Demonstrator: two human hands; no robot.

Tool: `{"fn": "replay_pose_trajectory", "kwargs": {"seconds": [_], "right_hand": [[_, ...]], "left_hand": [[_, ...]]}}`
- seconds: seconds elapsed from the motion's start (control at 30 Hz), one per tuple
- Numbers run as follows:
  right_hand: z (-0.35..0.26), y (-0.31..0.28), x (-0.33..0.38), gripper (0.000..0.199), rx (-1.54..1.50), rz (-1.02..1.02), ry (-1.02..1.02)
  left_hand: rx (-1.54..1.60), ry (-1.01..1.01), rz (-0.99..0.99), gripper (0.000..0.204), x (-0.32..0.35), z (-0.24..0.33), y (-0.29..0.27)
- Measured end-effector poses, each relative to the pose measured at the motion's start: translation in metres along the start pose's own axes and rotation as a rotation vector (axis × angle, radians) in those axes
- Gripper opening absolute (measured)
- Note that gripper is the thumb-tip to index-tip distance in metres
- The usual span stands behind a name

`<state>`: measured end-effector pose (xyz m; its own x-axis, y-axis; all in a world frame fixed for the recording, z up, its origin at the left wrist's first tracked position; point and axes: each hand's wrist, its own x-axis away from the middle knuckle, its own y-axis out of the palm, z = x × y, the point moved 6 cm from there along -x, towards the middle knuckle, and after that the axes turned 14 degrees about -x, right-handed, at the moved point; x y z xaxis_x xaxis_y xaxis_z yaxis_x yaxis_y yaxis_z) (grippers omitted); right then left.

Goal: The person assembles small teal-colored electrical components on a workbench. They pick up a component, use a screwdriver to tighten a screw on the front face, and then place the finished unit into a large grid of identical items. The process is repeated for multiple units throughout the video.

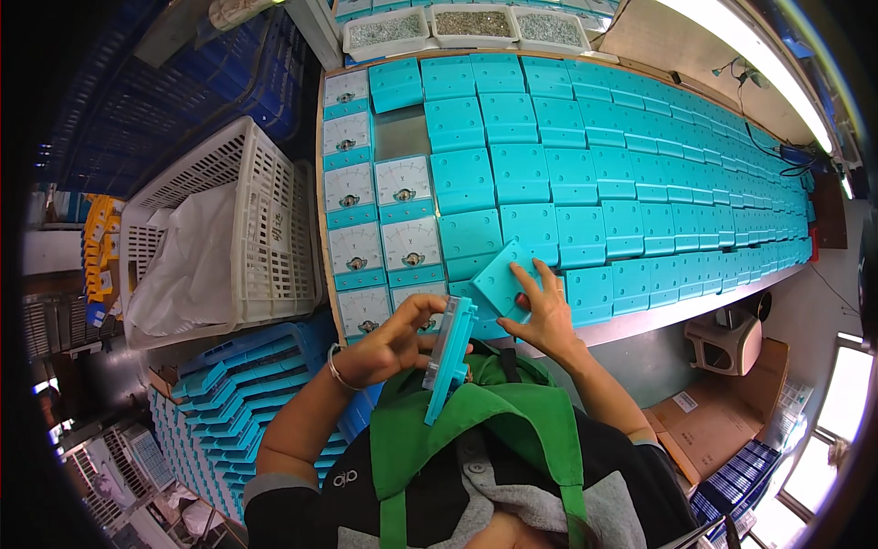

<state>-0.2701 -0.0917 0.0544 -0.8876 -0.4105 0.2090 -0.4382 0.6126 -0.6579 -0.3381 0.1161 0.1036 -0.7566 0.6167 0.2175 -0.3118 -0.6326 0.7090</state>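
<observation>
Turquoise plastic units (558,174) are laid in close rows on the surface (402,134), mostly to the R of the dial-meter block (402,212) (ref. landmark; 2 columns, white faces up). Hands: both are located near the block's near R corner. L hand (398,348): closed; one meter (448,352) is gripped edge-on, clear cover toward the palm, turquoise body facing R. R hand (549,316): fingers are spread over one loose unit (498,279), w/ thumb at its near corner; whether it is gripped or only touched cannot be told. Said unit is set askew rel. to the rows, just R of the block. A small red item (522,300), partly hidden, is seen by the R hand's fingers. Beyond the block, 3 white trays (389,46) are filled w/ small parts. L of the block, a white slatted crate (274,238) is placed, w/ white sheeting (192,256) inside. Nearer, also L, layered turquoise parts (242,403) are stacked at a blue crate (320,348). Well R of the block, near side, a cardboard box (709,425) is positioned.
</observation>
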Motion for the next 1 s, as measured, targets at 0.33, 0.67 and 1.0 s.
{"fn": "replay_pose_trajectory", "kwargs": {"seconds": [0.33, 0.67, 1.0], "right_hand": [[-0.031, 0.004, 0.009, 0.089, -1.509, -0.199, 0.288], [-0.053, 0.015, 0.022, 0.087, -1.483, -0.227, 0.288], [-0.047, 0.024, 0.024, 0.090, -1.421, -0.343, 0.255]], "left_hand": [[-0.187, 0.219, 0.397, 0.109, -0.045, 0.002, -0.017], [-0.193, 0.235, 0.440, 0.106, -0.044, -0.005, -0.019], [-0.196, 0.199, 0.420, 0.107, -0.040, -0.008, -0.016]]}}
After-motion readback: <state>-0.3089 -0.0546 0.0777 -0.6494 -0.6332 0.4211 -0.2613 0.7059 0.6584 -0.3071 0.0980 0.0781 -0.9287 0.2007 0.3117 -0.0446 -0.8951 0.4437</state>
